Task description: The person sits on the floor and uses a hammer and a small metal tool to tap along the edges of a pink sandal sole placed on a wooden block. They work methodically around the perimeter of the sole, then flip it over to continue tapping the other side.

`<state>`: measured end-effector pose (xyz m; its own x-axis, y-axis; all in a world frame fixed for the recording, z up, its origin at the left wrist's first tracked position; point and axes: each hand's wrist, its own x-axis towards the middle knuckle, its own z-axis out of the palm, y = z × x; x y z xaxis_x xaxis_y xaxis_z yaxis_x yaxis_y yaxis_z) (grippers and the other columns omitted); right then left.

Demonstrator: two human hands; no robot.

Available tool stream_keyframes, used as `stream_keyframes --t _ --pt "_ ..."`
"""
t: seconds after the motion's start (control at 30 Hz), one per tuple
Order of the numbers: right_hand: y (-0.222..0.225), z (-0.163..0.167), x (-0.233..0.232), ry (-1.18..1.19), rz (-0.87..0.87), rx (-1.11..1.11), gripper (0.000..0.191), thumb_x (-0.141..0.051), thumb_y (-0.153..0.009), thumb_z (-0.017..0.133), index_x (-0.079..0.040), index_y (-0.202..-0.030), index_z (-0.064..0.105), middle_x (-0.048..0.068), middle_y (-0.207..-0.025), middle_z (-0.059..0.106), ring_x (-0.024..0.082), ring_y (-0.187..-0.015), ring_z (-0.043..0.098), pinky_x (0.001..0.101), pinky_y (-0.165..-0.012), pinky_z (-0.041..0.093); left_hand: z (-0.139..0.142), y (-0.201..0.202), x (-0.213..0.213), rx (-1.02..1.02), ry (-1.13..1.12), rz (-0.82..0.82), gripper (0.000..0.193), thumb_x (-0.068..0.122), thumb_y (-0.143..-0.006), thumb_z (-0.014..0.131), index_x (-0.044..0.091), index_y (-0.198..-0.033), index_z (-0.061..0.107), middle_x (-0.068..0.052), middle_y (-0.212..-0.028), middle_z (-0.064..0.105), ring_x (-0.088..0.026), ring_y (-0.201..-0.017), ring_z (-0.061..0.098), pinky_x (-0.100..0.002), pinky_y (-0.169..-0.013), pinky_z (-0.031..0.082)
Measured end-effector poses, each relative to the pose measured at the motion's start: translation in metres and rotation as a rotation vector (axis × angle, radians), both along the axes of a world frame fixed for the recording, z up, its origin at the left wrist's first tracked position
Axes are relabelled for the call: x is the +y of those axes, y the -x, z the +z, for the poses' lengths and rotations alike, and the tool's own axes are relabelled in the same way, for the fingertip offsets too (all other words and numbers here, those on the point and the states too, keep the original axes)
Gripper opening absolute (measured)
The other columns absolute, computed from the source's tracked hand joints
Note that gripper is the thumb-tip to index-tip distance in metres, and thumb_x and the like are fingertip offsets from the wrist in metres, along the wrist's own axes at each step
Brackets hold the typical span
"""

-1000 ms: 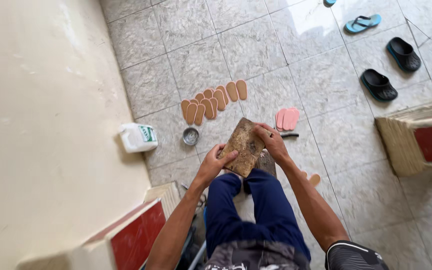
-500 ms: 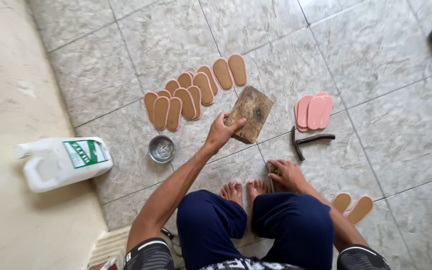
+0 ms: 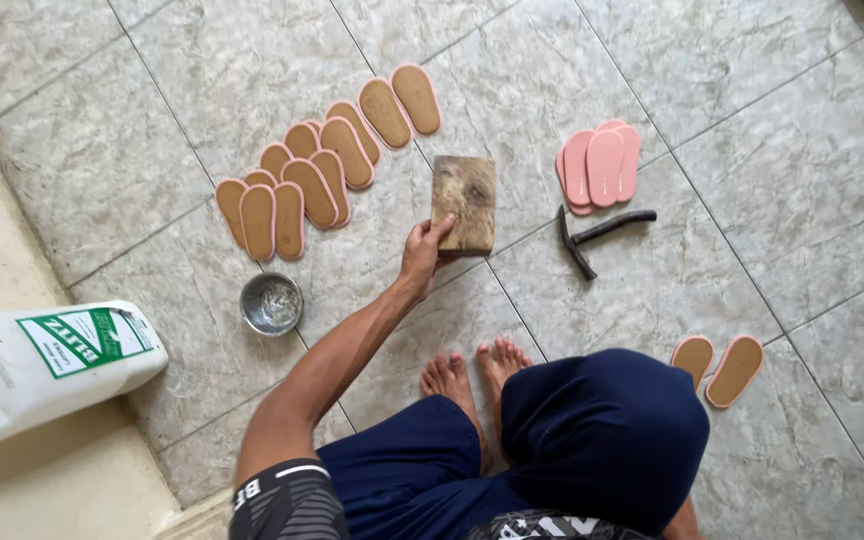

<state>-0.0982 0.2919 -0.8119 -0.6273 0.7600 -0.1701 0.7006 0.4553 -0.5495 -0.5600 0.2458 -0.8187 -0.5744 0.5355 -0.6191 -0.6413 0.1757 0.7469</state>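
One head view is all we have. Our left hand grasps the near edge of a worn wooden block, fingers clenched on it as it lies flat on the tiled floor. We cannot see our right hand. Beside it sits a small metal bowl with a pale residue inside, and a white plastic jug whose contents we cannot tell. Tan insoles fan out beyond.

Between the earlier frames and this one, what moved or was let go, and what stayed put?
The right hand, earlier on the worn rectangular wooden block with the left, let go and is now out of view. The left hand has set the block flat on the grey tiled floor, still gripping its edge. The tan insoles, pink soles and hammer stayed.
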Motion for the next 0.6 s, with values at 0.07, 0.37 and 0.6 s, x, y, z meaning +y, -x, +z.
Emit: stream_keyframes --t 0.07,0.37,0.6 --pt "-0.023 -0.025 0.01 -0.024 -0.021 0.002 0.047 -0.032 -0.081 0.069 -0.013 -0.123 0.066 0.016 -0.109 0.072 0.037 -0.1 0.067 0.0479 -0.085 0.052 -0.022 -0.015 0.006 0.022 -0.003 0.133 0.068 0.044 -0.085 0.077 0.002 -0.133 0.053 -0.01 -0.12 0.066 -0.019 -0.102 0.065 -0.038 -0.079 0.058" --pt "-0.072 -0.067 0.031 -0.033 -0.065 0.058 0.041 -0.023 -0.081 0.067 -0.008 -0.119 0.067 0.018 -0.104 0.072 0.037 -0.094 0.067 0.0462 -0.081 0.053 -0.059 -0.06 -0.015 0.092 -0.1 0.125 0.075 0.031 -0.076 0.084 0.005 -0.137 0.047 -0.014 -0.128 0.065 -0.024 -0.115 0.065 -0.035 -0.098 0.054" --pt "-0.131 -0.071 -0.029 0.052 -0.071 0.09 0.037 -0.016 -0.081 0.065 -0.005 -0.116 0.067 0.019 -0.1 0.072 0.037 -0.089 0.068 0.045 -0.078 0.053 0.001 -0.082 -0.044 1.457 0.156 -0.327 0.058 0.014 -0.075 0.079 0.008 -0.13 0.062 -0.006 -0.134 0.065 -0.024 -0.127 0.061 -0.046 -0.117 0.043"
